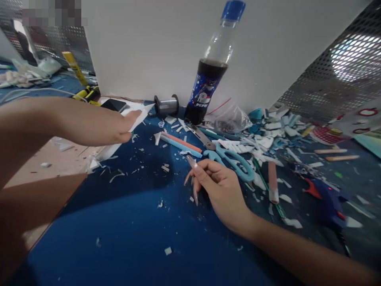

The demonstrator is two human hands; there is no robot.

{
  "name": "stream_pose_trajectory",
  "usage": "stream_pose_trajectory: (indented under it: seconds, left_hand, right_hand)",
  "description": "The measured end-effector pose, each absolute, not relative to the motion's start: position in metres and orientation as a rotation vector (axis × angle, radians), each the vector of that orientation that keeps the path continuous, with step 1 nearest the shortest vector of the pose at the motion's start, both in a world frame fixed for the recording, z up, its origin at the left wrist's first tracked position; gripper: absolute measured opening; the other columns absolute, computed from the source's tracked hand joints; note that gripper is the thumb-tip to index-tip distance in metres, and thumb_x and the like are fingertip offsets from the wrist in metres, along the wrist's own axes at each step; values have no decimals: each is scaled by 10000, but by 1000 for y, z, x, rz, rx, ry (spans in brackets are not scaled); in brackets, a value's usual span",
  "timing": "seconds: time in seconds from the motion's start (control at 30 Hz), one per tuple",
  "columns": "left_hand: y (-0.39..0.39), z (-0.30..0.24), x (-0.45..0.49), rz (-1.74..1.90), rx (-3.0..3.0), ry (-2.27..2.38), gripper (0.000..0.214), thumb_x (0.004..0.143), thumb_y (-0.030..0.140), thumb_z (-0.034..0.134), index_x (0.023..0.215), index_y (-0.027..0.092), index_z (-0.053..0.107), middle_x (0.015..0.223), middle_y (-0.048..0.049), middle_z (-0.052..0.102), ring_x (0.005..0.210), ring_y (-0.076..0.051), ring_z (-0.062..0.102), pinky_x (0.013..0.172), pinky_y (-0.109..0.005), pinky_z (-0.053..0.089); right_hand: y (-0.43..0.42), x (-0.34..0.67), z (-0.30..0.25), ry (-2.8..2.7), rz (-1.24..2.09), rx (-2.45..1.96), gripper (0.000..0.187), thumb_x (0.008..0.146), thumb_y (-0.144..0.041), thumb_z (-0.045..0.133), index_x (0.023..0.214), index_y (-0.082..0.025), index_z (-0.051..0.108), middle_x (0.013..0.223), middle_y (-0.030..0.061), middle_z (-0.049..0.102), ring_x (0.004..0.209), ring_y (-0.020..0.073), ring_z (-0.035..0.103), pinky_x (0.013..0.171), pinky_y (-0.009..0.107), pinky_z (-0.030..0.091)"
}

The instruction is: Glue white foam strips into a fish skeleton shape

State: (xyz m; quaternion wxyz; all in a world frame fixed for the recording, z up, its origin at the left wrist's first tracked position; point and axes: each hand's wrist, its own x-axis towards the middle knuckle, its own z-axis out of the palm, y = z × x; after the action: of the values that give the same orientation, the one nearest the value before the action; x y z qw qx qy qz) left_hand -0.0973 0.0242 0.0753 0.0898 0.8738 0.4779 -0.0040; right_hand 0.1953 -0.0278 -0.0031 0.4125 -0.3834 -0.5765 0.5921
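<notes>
My left hand (pixel 126 126) is closed on a white sheet (pixel 143 116), its pointed corner rising past my fingers. The sheet's lower part shows beneath the hand, and some fingers are hidden. My right hand (pixel 218 186) hovers over or rests on the blue table mat (pixel 119 226), long-nailed fingers loosely bent and apart, with nothing visible in them. Just beyond it lie light-blue-handled scissors (pixel 235 161), blades toward the bottle. An orange and light-blue pair of sticks (pixel 181 145) lies between my two hands.
A cola bottle (pixel 208 75) stands by the white wall (pixel 149 47), next to a wire spool (pixel 166 105). White and blue scraps (pixel 276 127) pile up at right. A blue glue gun (pixel 330 202) lies at far right; a phone (pixel 114 105) sits behind my left hand.
</notes>
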Motion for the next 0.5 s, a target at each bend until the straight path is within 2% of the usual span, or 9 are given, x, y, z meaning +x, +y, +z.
stream_pose_trajectory:
  seconds: [0.07, 0.13, 0.23, 0.3, 0.37, 0.5]
  left_hand:
    - [29, 79, -97, -274, 2368, 1552, 776, 924, 455, 419, 1552, 202, 39, 470, -6, 637, 313, -163, 481, 405, -309, 378]
    - [33, 80, -96, -383, 2286, 1609, 818, 928, 448, 417, 1542, 199, -62, 552, -31, 679, 343, -167, 501, 417, -336, 407]
    - [32, 81, -94, -396, 2407, 1551, 824, 947, 431, 360, 1522, 105, -131, 422, 9, 581, 293, -151, 439, 403, -310, 380]
    - [26, 78, -88, -422, 2468, 1550, 810, 954, 417, 334, 1515, 45, -119, 340, 50, 480, 262, -144, 396, 382, -281, 333]
    - [17, 70, -77, -470, 2520, 1644, 787, 943, 360, 364, 1518, 6, -41, 325, 59, 445, 269, -141, 402, 371, -264, 289]
    - [-2, 49, -52, -604, 2718, 1840, 707, 930, 266, 379, 1514, -17, 97, 515, -61, 615, 411, -193, 551, 398, -260, 258]
  right_hand:
    - [-27, 196, -5, -1468, 1467, -991, 280, 886, -398, 626, 691, -197, 632, 493, -51, 561, 377, 51, 480, 404, 194, 418]
    - [-27, 198, -7, -1477, 1454, -1001, 281, 886, -404, 627, 688, -205, 633, 495, -51, 559, 374, 49, 453, 397, 202, 394]
    - [-26, 199, -10, -1484, 1472, -983, 284, 899, -400, 616, 686, -213, 632, 498, -55, 558, 359, 44, 414, 391, 213, 373]
    - [-26, 199, -11, -1477, 1483, -984, 279, 900, -399, 617, 692, -213, 631, 495, -57, 553, 359, 44, 412, 395, 214, 375]
    - [-26, 199, -11, -1474, 1481, -994, 276, 893, -406, 624, 700, -210, 631, 495, -56, 550, 372, 48, 433, 401, 210, 380]
    - [-27, 197, -8, -1478, 1486, -1000, 294, 887, -410, 631, 688, -194, 622, 493, -52, 547, 375, 45, 457, 393, 193, 392]
